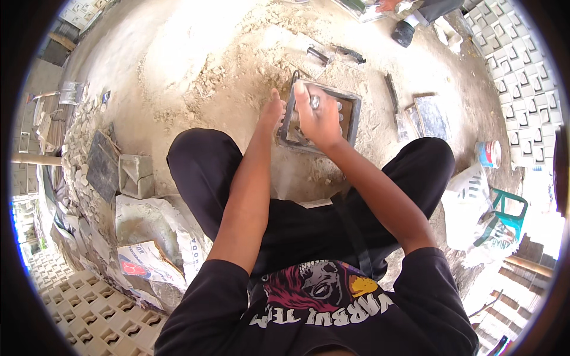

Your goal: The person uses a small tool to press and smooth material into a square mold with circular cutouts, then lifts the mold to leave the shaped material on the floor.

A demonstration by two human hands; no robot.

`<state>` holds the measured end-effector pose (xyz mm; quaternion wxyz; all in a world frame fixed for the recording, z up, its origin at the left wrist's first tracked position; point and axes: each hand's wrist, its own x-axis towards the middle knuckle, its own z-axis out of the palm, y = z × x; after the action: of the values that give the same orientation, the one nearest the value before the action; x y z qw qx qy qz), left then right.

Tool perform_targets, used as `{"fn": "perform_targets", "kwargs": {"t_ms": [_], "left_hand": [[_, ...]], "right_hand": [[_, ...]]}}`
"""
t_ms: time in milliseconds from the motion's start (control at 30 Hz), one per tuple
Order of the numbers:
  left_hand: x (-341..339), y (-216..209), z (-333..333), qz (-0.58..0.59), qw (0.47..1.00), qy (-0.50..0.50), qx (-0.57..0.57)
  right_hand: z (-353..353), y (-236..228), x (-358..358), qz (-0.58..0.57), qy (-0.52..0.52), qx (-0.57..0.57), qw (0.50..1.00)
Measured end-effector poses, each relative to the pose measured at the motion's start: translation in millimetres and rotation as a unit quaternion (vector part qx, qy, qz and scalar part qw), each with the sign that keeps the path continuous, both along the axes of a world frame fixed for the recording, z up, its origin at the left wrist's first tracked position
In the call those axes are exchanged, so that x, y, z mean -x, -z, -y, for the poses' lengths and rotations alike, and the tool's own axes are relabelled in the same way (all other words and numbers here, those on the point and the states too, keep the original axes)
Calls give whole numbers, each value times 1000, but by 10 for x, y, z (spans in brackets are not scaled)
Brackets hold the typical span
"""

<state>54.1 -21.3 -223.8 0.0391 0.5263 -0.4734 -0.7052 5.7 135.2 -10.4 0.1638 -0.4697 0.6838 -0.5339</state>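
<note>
A square dark-rimmed mould frame (356, 110) lies on the dusty ground between my knees, with brownish material and several rounded grey pegs inside. My left hand (274, 111) is at its left side, thumb up and fingers curled at the rim. Over the middle of the frame is my right hand (322, 118), blurred, its fingers bent in. Something shiny and metallic (314, 102) shows at those fingers, but I cannot make out what it is.
Loose sandy mix (208, 80) spreads beyond the frame. Dark metal pieces (319, 56) lie ahead, flat plates (432, 115) to the right. A grey block (136, 176) and sacks (151, 261) lie left; a bucket (489, 153) stands right. Another person's foot (404, 34) is far ahead.
</note>
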Motion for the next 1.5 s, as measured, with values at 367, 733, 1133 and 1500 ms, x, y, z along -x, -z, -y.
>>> {"fn": "perform_targets", "kwargs": {"t_ms": [367, 733, 1133, 1500], "left_hand": [[11, 160, 48, -4, 1000, -9, 23], [18, 215, 55, 7, 999, -12, 41], [61, 179, 25, 6, 998, 32, 47], [36, 227, 50, 5, 997, 45, 61]], "right_hand": [[32, 199, -37, -11, -74, 39, 996], [106, 127, 22, 8, -61, 13, 998], [112, 300, 73, 61, -118, 56, 990], [99, -35, -31, 76, -108, -25, 991]]}}
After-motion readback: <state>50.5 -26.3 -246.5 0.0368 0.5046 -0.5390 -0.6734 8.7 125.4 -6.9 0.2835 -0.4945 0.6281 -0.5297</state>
